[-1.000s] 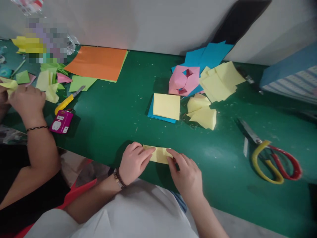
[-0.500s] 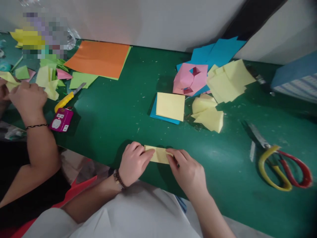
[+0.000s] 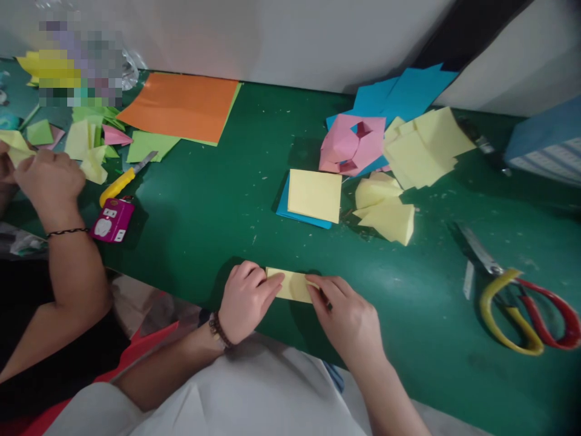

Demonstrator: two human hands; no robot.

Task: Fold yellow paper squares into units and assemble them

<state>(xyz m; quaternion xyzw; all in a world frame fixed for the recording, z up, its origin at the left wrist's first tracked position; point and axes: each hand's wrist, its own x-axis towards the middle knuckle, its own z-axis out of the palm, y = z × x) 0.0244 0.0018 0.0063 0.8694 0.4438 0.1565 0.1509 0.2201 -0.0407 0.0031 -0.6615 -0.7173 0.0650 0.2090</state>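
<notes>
A narrow folded strip of pale yellow paper lies across the near part of the green table, held at both ends. My left hand pinches its left end, thumb along the top face. At the right end, my right hand grips the paper between thumb and fingers. Just beyond sits a square stack of yellow paper on top of blue paper. To its right are folded yellow paper pieces, and behind them stands a pink folded paper shape.
Scissors with yellow and red handles lie at the right. Blue sheets and yellow sheets rest near the wall. Leftward are orange paper, a yellow craft knife and a purple box. A co-worker's hand holds paper at far left.
Both hands keep their grip on the yellow strip, with hardly any movement. The view has shifted slightly, so things at the right appear a little farther right.
</notes>
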